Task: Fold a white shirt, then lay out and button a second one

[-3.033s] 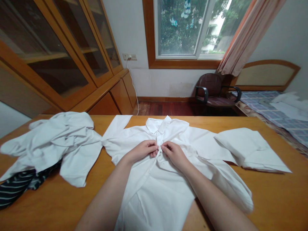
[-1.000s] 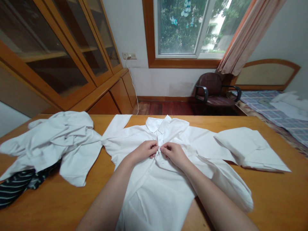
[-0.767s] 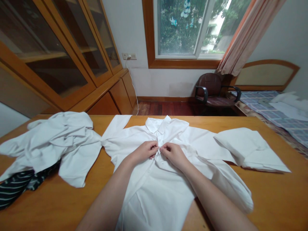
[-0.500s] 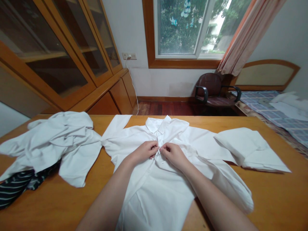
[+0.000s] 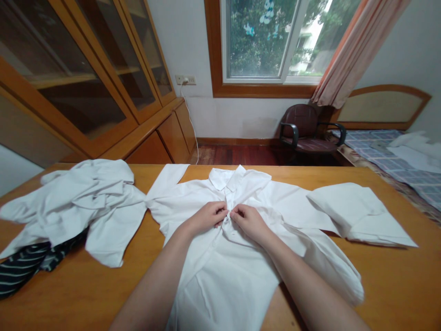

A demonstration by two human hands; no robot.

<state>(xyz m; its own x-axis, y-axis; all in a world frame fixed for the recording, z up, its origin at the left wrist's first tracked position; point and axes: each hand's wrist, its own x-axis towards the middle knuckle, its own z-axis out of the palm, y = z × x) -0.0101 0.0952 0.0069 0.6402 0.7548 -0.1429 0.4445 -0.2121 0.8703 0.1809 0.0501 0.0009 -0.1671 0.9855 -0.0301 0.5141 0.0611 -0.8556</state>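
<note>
A white collared shirt [image 5: 223, 271] lies spread front-up on the wooden table [image 5: 396, 276], collar [image 5: 237, 178] toward the window. My left hand [image 5: 206, 216] and my right hand [image 5: 250, 220] meet at the shirt's front placket just below the collar. Both pinch the fabric edges there, fingertips nearly touching. Whatever small part sits between the fingertips is hidden. The shirt's sleeves stretch out to the left and right.
A heap of crumpled white clothes [image 5: 76, 197] sits at the table's left, with a dark striped garment [image 5: 24, 266] under it. A folded white garment [image 5: 358, 214] lies at the right. Beyond the table are a wooden cabinet [image 5: 86, 78], a brown chair [image 5: 306, 131] and a bed [image 5: 396, 161].
Almost nothing differs; both hands stay pinched at the same spot on the placket, with only slight finger movement.
</note>
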